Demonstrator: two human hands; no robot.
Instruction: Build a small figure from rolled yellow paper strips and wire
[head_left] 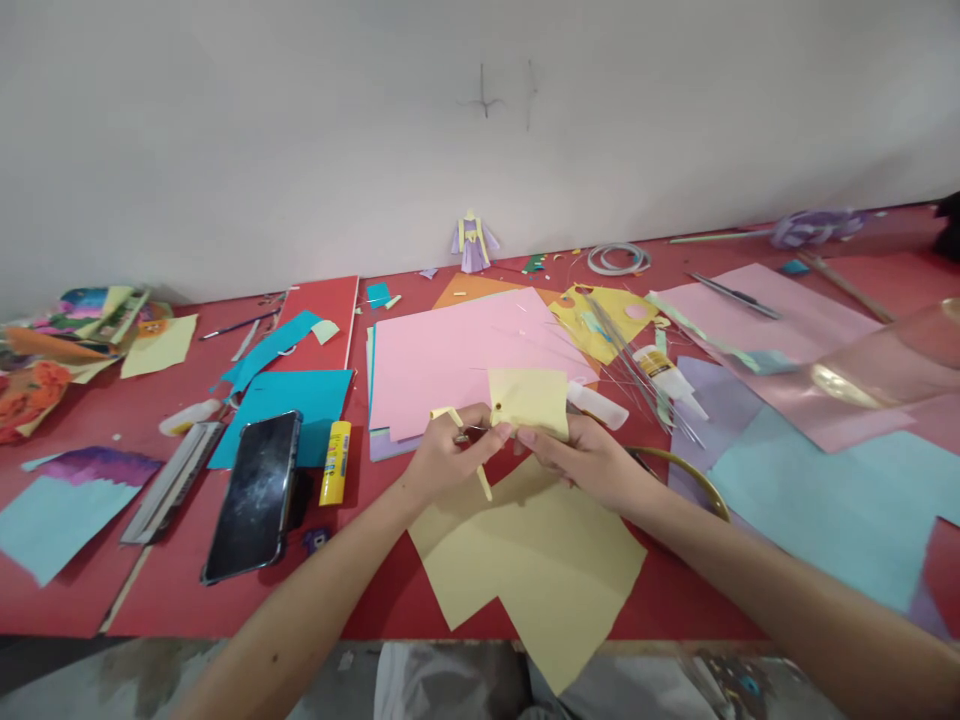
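A small pale yellow piece of paper (pixel 541 393) is held up at the middle of the table, with a small dark round spot near its left edge. My right hand (pixel 581 455) is closed on its lower right part, thumb in front. My left hand (pixel 459 448) pinches at its lower left corner, the fingertips of both hands almost meeting. A narrow pale yellow strip (pixel 484 484) sticks out below my left hand. Something thin and shiny shows between the left fingers, too small to name. Beneath both hands lies a larger pale yellow sheet (pixel 555 550), which overhangs the table's front edge.
Pink sheets (pixel 450 350) lie behind my hands. To the left are a phone (pixel 255 490), a yellow glue stick (pixel 335 462) and a box cutter (pixel 172 482). Glue bottles (pixel 664 372), wires (pixel 622 350) and blue paper (pixel 832 510) lie right. A paper doll dress (pixel 474 243) leans on the wall.
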